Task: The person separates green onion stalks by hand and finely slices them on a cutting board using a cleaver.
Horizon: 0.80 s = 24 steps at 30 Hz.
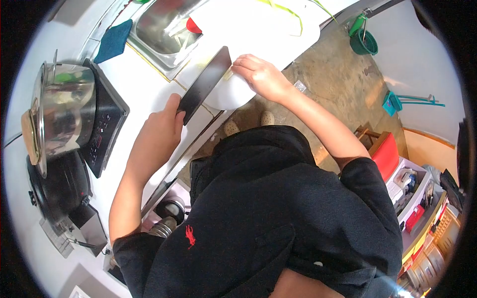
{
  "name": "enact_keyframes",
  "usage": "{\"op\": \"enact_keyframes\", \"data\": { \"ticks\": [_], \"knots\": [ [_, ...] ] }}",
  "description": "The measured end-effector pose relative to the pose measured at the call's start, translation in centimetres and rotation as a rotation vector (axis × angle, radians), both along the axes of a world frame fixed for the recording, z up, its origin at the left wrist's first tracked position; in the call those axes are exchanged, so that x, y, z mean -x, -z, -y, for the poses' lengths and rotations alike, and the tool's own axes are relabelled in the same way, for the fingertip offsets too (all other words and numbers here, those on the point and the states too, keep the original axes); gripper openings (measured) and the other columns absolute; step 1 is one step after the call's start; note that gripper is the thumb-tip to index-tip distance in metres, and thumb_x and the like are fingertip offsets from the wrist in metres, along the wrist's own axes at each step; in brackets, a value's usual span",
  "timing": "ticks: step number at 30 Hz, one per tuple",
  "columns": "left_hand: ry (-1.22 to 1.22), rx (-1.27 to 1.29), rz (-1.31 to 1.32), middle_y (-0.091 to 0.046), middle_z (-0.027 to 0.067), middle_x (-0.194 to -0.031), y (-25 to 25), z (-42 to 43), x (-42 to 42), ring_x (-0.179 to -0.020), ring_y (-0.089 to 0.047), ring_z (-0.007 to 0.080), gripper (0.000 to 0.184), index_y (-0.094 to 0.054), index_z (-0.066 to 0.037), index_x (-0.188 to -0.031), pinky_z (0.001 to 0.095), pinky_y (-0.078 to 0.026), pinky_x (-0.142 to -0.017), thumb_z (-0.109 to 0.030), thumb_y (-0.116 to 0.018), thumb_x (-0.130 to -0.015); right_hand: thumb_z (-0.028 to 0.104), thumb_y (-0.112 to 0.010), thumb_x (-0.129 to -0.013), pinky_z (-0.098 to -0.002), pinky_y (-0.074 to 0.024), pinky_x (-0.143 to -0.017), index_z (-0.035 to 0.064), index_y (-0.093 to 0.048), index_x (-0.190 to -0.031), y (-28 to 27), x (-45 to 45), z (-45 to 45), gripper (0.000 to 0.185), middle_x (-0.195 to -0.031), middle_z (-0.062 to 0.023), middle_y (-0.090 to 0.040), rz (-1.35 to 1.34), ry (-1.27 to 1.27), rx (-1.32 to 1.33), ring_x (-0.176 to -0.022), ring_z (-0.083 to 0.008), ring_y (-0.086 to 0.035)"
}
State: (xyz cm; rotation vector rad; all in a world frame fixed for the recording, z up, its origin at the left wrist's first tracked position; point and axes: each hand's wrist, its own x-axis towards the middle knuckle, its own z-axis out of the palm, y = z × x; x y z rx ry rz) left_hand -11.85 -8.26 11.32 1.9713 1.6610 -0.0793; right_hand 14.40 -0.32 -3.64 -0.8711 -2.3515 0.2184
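Note:
My left hand (156, 141) is wrapped round the handle end of a dark, wide-bladed cleaver (206, 82), its blade slanting up and to the right. Just right of the blade, my right hand (258, 74) has its fingers curled on a small pale yellowish piece (228, 75), whose kind I cannot make out. Below both lies a white cutting board (229, 95) with rounded corners, washed out by bright light. Long green stalks (299, 22) rest at its far end.
A steel sink (164, 30) holding a red object (193, 26) is at upper left, beside a blue cloth (113, 40). A large steel pot (69, 107) stands by a black induction cooker (107, 121). Green buckets (364, 43) hang at right, above a red chair (385, 156).

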Motion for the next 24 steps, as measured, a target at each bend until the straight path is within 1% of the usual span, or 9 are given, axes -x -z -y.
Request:
{"op": "enact_keyframes", "data": {
  "ticks": [3,9,12,15,18,21,24],
  "knots": [
    [0.011,-0.081,0.010,-0.064,0.0307,-0.077,0.8,-0.3,-0.6,-0.079,-0.062,0.0529,0.018,-0.043,-0.004,-0.115,0.0618,-0.045,-0.069,-0.016,-0.049,-0.103,-0.002,-0.063,-0.079,-0.0391,-0.0544,-0.097,-0.0030,-0.068,-0.106,0.1,0.1,-0.2,0.028,-0.110,-0.0136,-0.067,-0.001,-0.004,-0.005,-0.111,-0.0308,-0.064],
    [-0.005,-0.063,-0.012,-0.065,0.0310,-0.078,0.7,-1.2,-2.6,-0.080,-0.062,0.0538,0.018,-0.042,-0.005,-0.117,0.0632,-0.045,-0.071,-0.016,-0.049,-0.103,-0.003,-0.062,-0.080,-0.0398,-0.0532,-0.098,-0.0051,-0.067,-0.108,-0.2,0.2,-0.6,0.029,-0.111,-0.0150,-0.065,0.006,-0.025,0.003,-0.112,-0.0322,-0.062],
    [-0.016,-0.047,-0.013,-0.064,0.0311,-0.078,0.5,-1.4,-2.4,-0.081,-0.063,0.0534,0.018,-0.042,-0.005,-0.116,0.0632,-0.045,-0.072,-0.016,-0.048,-0.103,-0.002,-0.062,-0.079,-0.0397,-0.0539,-0.097,-0.0057,-0.068,-0.106,-0.2,0.3,-1.0,0.028,-0.109,-0.0154,-0.066,-0.006,-0.038,-0.022,-0.110,-0.0320,-0.063],
    [0.008,-0.061,0.007,-0.065,0.0312,-0.079,0.5,-1.5,-2.2,-0.082,-0.063,0.0529,0.018,-0.042,-0.004,-0.116,0.0631,-0.045,-0.072,-0.016,-0.049,-0.103,-0.002,-0.063,-0.080,-0.0387,-0.0561,-0.093,-0.0051,-0.069,-0.105,-0.3,0.1,-1.0,0.026,-0.109,-0.0144,-0.066,-0.001,-0.038,0.007,-0.108,-0.0309,-0.064],
    [0.071,-0.106,0.011,-0.065,0.0331,-0.083,1.0,-1.9,-1.8,-0.082,-0.063,0.0533,0.031,-0.044,-0.002,-0.130,0.0614,-0.046,-0.070,-0.016,-0.051,-0.104,-0.001,-0.064,-0.080,-0.0375,-0.0581,-0.090,-0.0041,-0.070,-0.103,0.0,-0.1,-1.1,0.024,-0.108,-0.0130,-0.067,0.022,-0.038,0.012,-0.106,-0.0297,-0.065],
    [0.094,-0.119,-0.009,-0.065,0.0335,-0.084,0.9,-2.4,-2.0,-0.083,-0.063,0.0535,0.031,-0.044,-0.002,-0.130,0.0614,-0.046,-0.071,-0.015,-0.051,-0.103,-0.002,-0.065,-0.081,-0.0370,-0.0590,-0.088,-0.0032,-0.070,-0.104,0.3,0.0,-1.2,0.024,-0.107,-0.0119,-0.067,-0.004,-0.041,-0.014,-0.106,-0.0290,-0.066],
    [0.108,-0.109,-0.011,-0.065,0.0338,-0.084,0.7,-2.6,-2.3,-0.084,-0.063,0.0538,0.029,-0.044,-0.002,-0.129,0.0620,-0.045,-0.071,-0.015,-0.051,-0.103,-0.001,-0.066,-0.080,-0.0371,-0.0586,-0.089,-0.0032,-0.070,-0.103,0.3,0.0,-1.2,0.024,-0.106,-0.0122,-0.067,-0.014,-0.036,-0.013,-0.106,-0.0293,-0.066]
  ]
}}
